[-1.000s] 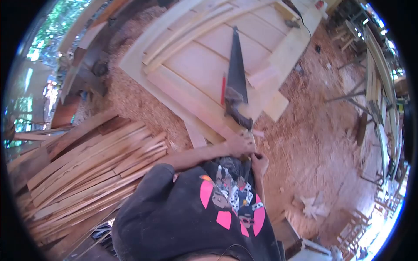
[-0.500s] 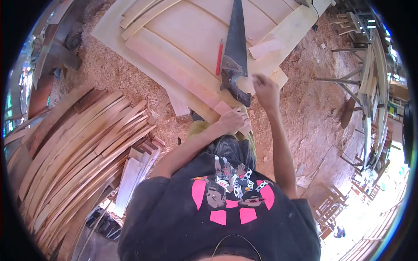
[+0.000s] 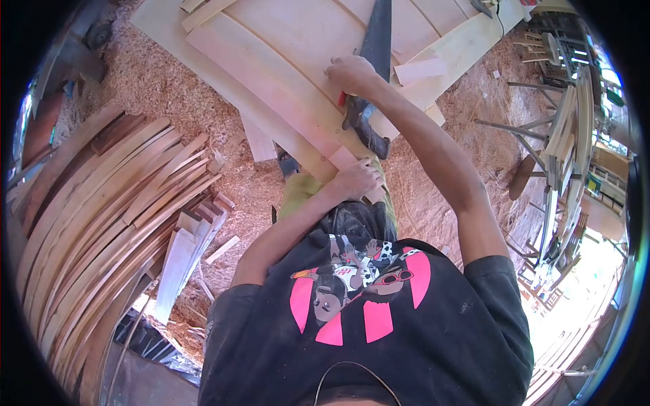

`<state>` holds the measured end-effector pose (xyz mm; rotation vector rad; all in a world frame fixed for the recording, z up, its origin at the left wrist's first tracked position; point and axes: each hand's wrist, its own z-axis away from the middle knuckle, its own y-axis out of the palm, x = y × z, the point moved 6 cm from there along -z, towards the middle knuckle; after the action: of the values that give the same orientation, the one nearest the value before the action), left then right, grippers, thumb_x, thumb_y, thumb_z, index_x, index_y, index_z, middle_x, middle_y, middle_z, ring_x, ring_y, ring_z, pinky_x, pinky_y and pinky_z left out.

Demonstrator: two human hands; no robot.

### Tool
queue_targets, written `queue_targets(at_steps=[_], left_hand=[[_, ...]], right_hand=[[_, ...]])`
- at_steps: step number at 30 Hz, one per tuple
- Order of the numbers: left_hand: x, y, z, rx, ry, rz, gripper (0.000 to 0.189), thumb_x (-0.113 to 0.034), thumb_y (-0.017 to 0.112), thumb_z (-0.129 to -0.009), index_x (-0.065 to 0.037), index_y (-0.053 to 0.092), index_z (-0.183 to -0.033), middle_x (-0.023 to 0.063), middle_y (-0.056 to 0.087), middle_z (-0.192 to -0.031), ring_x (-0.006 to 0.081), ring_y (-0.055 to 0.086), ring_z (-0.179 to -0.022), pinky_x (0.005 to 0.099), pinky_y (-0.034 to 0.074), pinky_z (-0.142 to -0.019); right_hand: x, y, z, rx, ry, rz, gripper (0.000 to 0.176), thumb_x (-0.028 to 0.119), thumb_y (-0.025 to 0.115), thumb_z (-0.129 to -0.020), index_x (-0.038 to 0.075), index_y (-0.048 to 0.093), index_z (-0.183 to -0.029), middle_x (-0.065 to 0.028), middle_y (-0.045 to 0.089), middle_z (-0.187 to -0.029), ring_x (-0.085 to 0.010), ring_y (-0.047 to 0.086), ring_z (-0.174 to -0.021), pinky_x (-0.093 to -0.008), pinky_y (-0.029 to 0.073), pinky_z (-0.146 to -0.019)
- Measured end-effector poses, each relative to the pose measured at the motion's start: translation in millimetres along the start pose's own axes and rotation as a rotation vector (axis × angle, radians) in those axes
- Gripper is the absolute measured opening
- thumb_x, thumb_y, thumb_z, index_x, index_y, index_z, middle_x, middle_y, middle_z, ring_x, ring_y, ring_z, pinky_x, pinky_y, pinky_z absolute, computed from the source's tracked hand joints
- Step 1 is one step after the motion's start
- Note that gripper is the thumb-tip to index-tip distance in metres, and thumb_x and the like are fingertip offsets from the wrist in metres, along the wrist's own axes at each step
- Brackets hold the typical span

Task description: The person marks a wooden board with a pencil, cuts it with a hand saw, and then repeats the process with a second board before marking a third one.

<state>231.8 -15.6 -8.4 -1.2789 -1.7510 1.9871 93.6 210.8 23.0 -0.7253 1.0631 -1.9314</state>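
Observation:
My left hand [image 3: 361, 178] is closed around the near end of a small wooden piece [image 3: 344, 157] at the corner of the board, close to my lap. My right hand [image 3: 352, 74] reaches across the handsaw [image 3: 376, 44], fingers curled down over the red pencil [image 3: 341, 99]. Only the pencil's near end shows; the hand covers the rest. The saw lies on the pale wooden panel [image 3: 298, 40], its dark handle toward me. Beneath my left hand's piece runs a long pinkish board [image 3: 271, 95] along the panel's near edge.
Curved wooden strips [image 3: 101, 223] are stacked at left, beside pale offcuts [image 3: 183, 257]. A short wood block [image 3: 420, 70] lies right of the saw. Wood shavings [image 3: 162, 74] cover the floor. More lumber [image 3: 569, 135] leans on a rack at right.
My right hand has moved from right of the saw handle, up and left across the saw, onto the pencil. My left hand stays on the wooden piece. The view has shifted slightly.

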Motion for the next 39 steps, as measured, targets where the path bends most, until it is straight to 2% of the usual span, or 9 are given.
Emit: queue_targets(at_steps=[5,7,10,20,25,29,31,33,39], left_hand=[[-1.8,-6.8,1.4,-0.008,0.004,0.004,0.023,-0.017,0.060,-0.090,-0.013,0.069,-0.111,0.0038,0.072,-0.109,0.0185,0.067,-0.110,0.0395,0.043,-0.104],[-1.4,-4.4,0.2,-0.031,0.019,-0.013,0.023,-0.017,0.060,-0.090,-0.013,0.069,-0.110,0.0033,0.072,-0.108,0.0182,0.068,-0.109,0.0390,0.044,-0.102],[-1.5,-4.8,1.6,-0.080,0.018,-0.009,0.022,-0.018,0.061,-0.089,-0.013,0.069,-0.109,0.0023,0.071,-0.105,0.0180,0.068,-0.107,0.0380,0.045,-0.098],[-2.3,-12.5,-0.2,-0.112,0.042,0.013,0.022,-0.015,0.058,-0.089,-0.012,0.068,-0.108,0.0042,0.071,-0.103,0.0181,0.068,-0.106,0.0379,0.045,-0.095],[2.4,1.7,-1.6,-0.044,0.000,0.022,0.022,-0.017,0.058,-0.090,-0.013,0.068,-0.109,0.0039,0.071,-0.104,0.0181,0.068,-0.107,0.0391,0.045,-0.097],[1.7,9.6,-2.3,-0.024,0.017,-0.040,0.022,-0.019,0.059,-0.090,-0.014,0.068,-0.110,0.0020,0.072,-0.105,0.0175,0.067,-0.107,0.0384,0.045,-0.096],[-2.5,15.7,0.1,-0.028,0.013,-0.044,0.021,-0.019,0.060,-0.090,-0.015,0.068,-0.110,0.0014,0.072,-0.105,0.0171,0.067,-0.107,0.0377,0.044,-0.096],[0.0,10.3,-1.3,-0.017,0.019,-0.052,0.022,-0.019,0.060,-0.090,-0.016,0.068,-0.110,0.0012,0.072,-0.106,0.0169,0.067,-0.108,0.0374,0.044,-0.096],[1.3,9.7,-1.6,-0.082,0.019,-0.007,0.022,-0.019,0.061,-0.088,-0.016,0.068,-0.108,0.0008,0.071,-0.106,0.0165,0.066,-0.107,0.0363,0.044,-0.095]], right_hand=[[25.6,10.0,15.1,0.122,-0.065,0.163,0.023,0.013,0.061,-0.091,0.006,0.075,-0.108,-0.0164,0.069,-0.118,-0.0380,0.066,-0.115,-0.0444,0.053,-0.097],[32.8,2.9,28.6,-0.203,-0.074,0.160,0.025,0.015,0.063,-0.091,0.007,0.073,-0.112,-0.0162,0.069,-0.119,-0.0374,0.061,-0.122,-0.0459,0.051,-0.099],[35.4,-1.3,47.7,-0.255,0.187,0.241,0.029,0.016,0.063,-0.091,0.005,0.069,-0.117,-0.0157,0.069,-0.118,-0.0354,0.058,-0.125,-0.0452,0.050,-0.097],[23.1,3.4,37.6,-0.361,0.136,-0.001,0.031,0.013,0.061,-0.089,0.005,0.067,-0.119,-0.0145,0.067,-0.116,-0.0327,0.058,-0.119,-0.0465,0.044,-0.100],[-13.2,7.9,75.3,-0.407,0.432,0.053,0.033,0.012,0.062,-0.087,0.005,0.068,-0.119,-0.0135,0.057,-0.129,-0.0310,0.048,-0.129,-0.0472,0.045,-0.097],[-22.5,11.4,76.2,-0.422,0.298,-0.019,0.041,0.009,0.061,-0.086,0.006,0.064,-0.127,-0.0142,0.053,-0.137,-0.0317,0.050,-0.130,-0.0477,0.044,-0.101],[-17.4,4.8,74.1,-0.731,0.150,0.036,0.043,0.008,0.059,-0.089,0.013,0.063,-0.131,-0.0131,0.056,-0.131,-0.0314,0.050,-0.128,-0.0446,0.046,-0.097],[-20.8,4.2,63.0,-0.755,0.181,0.037,0.038,0.007,0.058,-0.091,0.016,0.065,-0.127,-0.0119,0.056,-0.131,-0.0301,0.051,-0.131,-0.0438,0.046,-0.099],[-26.1,4.5,43.4,-0.507,0.163,0.051,0.025,0.012,0.059,-0.093,0.013,0.068,-0.116,-0.0099,0.064,-0.116,-0.0301,0.070,-0.104,-0.0425,0.055,-0.084]])
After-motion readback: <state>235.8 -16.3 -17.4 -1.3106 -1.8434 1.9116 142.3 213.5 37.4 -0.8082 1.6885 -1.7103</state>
